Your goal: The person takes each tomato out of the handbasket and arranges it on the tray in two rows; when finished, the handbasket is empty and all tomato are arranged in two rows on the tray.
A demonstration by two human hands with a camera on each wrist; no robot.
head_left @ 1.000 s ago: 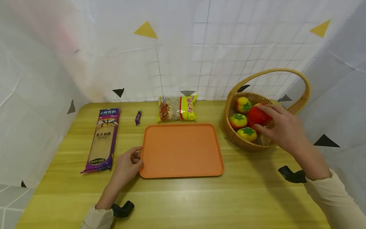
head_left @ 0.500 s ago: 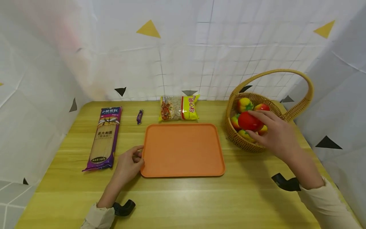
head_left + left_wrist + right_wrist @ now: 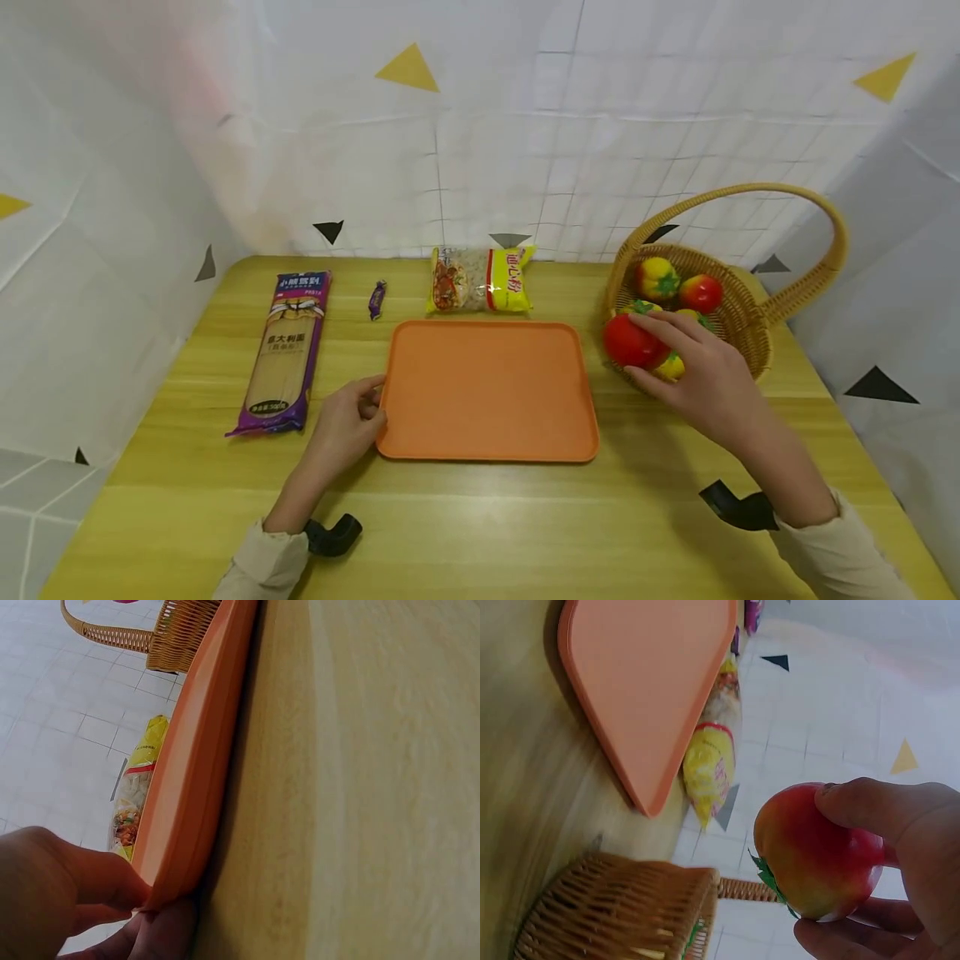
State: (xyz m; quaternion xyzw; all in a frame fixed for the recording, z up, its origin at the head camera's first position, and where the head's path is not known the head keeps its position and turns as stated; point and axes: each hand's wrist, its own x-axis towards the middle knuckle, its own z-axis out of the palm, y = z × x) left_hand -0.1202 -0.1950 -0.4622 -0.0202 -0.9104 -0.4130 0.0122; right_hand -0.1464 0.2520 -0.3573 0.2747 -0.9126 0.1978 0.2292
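My right hand (image 3: 712, 383) grips a red tomato (image 3: 630, 340) between thumb and fingers, above the near left rim of the wicker basket (image 3: 757, 333). The right wrist view shows this tomato (image 3: 817, 851) red shading to yellow, with green leaves at its stem end; it is lifted clear of the basket. Several similar red-and-yellow fruits (image 3: 701, 293) lie in the basket, some partly hidden by the hand. My left hand (image 3: 345, 425) pinches the left edge of an orange tray (image 3: 487, 392); in the left wrist view its fingers (image 3: 112, 881) hold the tray's rim.
Behind the tray lies a yellow bag of macaroni (image 3: 480, 279). A small purple-wrapped candy (image 3: 377, 300) and a long purple pasta pack (image 3: 288, 354) lie to the left. The basket's tall handle (image 3: 836, 242) arches up at the right. White sheeting hangs around the wooden table (image 3: 480, 533).
My right hand has lifted the tomato out from among the others and carried it left to the basket's near left rim. The left hand stays on the tray. The view has shifted slightly.
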